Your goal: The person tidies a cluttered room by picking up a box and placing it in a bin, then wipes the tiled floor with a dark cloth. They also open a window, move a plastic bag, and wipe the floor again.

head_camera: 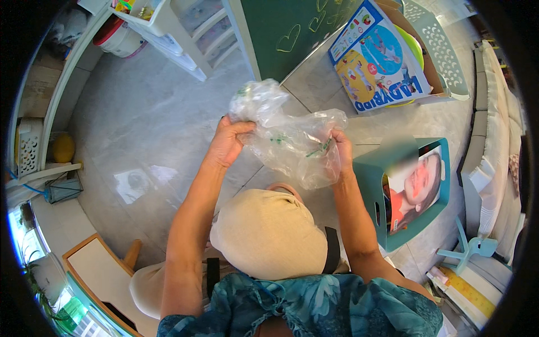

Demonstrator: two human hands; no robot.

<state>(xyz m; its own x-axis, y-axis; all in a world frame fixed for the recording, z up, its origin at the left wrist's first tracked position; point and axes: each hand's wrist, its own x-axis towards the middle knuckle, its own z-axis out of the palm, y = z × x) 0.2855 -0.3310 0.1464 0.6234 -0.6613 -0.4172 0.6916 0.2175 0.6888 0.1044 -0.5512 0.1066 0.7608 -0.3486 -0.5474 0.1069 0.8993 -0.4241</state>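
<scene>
A crumpled clear plastic bag point(290, 143) with green printing is stretched between my two hands above the tiled floor. My left hand point(229, 141) grips its gathered left part, thumb laid across the plastic. At the bag's right edge, my right hand point(342, 147) pinches the film near an upper corner. The bag's upper left end is bunched into a puffy wad; the rest hangs loose and flat. Whether anything lies inside the wad cannot be made out. Below the bag is my bent knee in beige trousers point(269, 231).
To my right stands a teal bin point(398, 244) holding a printed picture. Beyond it is a printed cardboard box point(374, 63). A green chalkboard point(282, 25) and a white drawer unit point(168, 38) stand ahead. A shelf point(63, 76) lines the left, a sofa point(484, 139) the right.
</scene>
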